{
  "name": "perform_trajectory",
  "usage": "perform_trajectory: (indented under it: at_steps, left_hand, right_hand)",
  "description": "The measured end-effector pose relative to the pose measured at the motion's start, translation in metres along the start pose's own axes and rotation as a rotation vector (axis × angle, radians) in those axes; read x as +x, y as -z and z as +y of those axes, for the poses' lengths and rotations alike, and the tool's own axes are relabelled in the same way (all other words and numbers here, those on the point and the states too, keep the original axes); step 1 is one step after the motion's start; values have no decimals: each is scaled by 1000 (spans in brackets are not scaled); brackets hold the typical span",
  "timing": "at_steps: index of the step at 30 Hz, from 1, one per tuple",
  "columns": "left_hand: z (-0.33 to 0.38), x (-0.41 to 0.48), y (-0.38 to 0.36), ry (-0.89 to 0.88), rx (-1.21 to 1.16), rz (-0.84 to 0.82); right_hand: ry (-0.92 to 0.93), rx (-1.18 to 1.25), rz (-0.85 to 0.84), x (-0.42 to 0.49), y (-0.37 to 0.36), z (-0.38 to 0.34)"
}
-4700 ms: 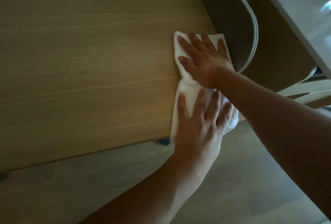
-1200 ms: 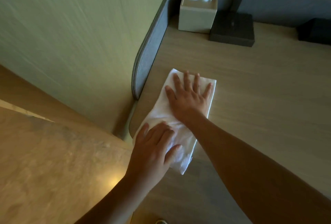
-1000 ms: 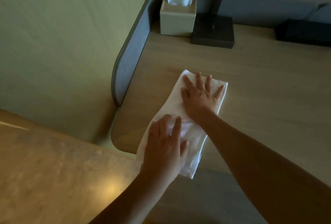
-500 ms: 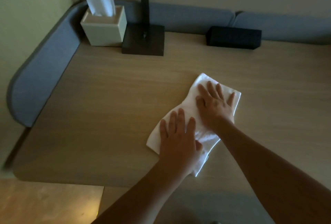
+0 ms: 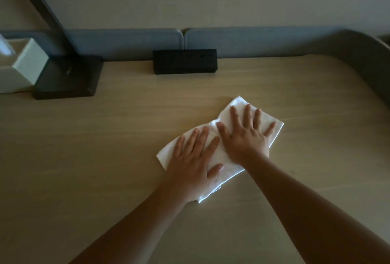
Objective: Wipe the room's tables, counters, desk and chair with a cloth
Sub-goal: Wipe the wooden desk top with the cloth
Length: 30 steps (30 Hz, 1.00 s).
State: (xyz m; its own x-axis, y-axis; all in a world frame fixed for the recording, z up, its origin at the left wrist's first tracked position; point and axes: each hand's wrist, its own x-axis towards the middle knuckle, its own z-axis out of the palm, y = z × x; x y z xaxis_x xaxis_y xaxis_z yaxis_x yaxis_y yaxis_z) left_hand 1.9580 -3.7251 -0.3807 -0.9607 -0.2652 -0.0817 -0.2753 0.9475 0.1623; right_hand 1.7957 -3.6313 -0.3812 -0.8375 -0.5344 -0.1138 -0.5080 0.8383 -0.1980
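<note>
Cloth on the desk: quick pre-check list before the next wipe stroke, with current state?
1. Cloth lies flat on the desk: ok, though creased in the middle.
2. Left hand pressing the cloth with straight fingers: ok.
3. Right hand pressing the cloth with spread fingers: ok.
4. Path to the right is free up to the padded side panel: ok, bare wood shows.
5. Path toward the back: not ok, the black socket block stands there, with the lamp base and tissue box at the back left.
6. Cloth damp or clean underneath: cannot tell.
</note>
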Motion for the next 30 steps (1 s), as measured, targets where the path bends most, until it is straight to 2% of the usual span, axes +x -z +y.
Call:
perform_trajectory:
  at_steps: [6,12,23,30]
  left_hand:
    - [32,74,-1,-39,-6,-2]
    - [43,134,-2,-44,-25,32]
    - [33,238,11,-120,-27,21]
    - [25,291,18,-210,-26,3]
  right_hand:
    - [61,36,14,50,18,54]
    - [69,-30,-22,105,28,77]
    - [-87,-21,110,190,40,99]
    - [-208,-46,89,226,50,108]
